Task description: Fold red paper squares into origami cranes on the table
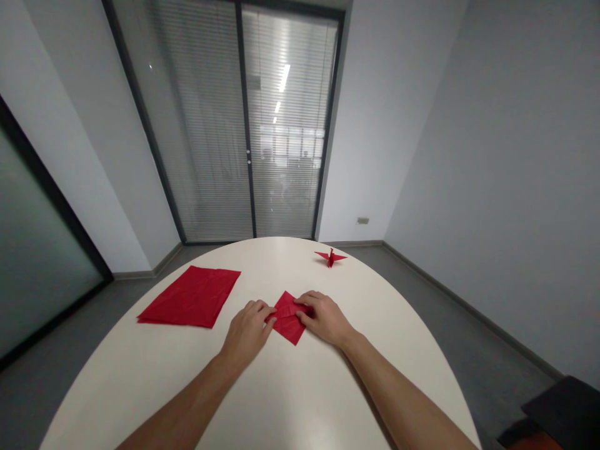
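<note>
A small folded sheet of red paper (289,324) lies on the table between my hands, turned so one corner points toward me. Its left corner is pinched by my left hand (249,325), thumb and fingertips close together. On the other side my right hand (324,317) grips the right corner, with the thumb below and curled fingers above. A crease or raised fold runs across the middle of the paper. My fingers cover both side corners.
The round white table (281,400) fills the foreground. A stack of larger red paper sheets (192,297) lies to the left. Near the far right edge stands a red origami crane (330,257). A dark chair (562,412) shows at the lower right, and a glass door (285,125) is behind.
</note>
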A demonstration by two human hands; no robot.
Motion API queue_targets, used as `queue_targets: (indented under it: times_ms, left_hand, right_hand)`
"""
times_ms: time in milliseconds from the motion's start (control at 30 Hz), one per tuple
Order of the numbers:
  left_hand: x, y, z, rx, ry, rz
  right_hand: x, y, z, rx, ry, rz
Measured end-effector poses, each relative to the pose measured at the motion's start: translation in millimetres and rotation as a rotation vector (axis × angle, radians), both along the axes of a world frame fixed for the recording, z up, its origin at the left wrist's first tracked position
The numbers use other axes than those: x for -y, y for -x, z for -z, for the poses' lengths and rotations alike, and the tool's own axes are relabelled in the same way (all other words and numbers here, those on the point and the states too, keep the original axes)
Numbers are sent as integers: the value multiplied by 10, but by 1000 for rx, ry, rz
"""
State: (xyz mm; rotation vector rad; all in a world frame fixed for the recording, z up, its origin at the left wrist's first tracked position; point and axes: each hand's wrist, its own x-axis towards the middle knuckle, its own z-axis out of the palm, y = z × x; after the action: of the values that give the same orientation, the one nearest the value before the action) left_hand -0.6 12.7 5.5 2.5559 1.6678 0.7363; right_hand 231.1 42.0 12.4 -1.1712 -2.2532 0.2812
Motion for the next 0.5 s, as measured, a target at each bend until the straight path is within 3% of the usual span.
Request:
queue_targets:
  times_ms: [267,500]
  left_hand:
    - [2,6,-6,-5,-21,-1]
    - [13,-15,-24,30,-55,7]
  right_hand:
    - [-8,16,24,-9,-61,-39]
    - [33,33,-95,15,-143,-81]
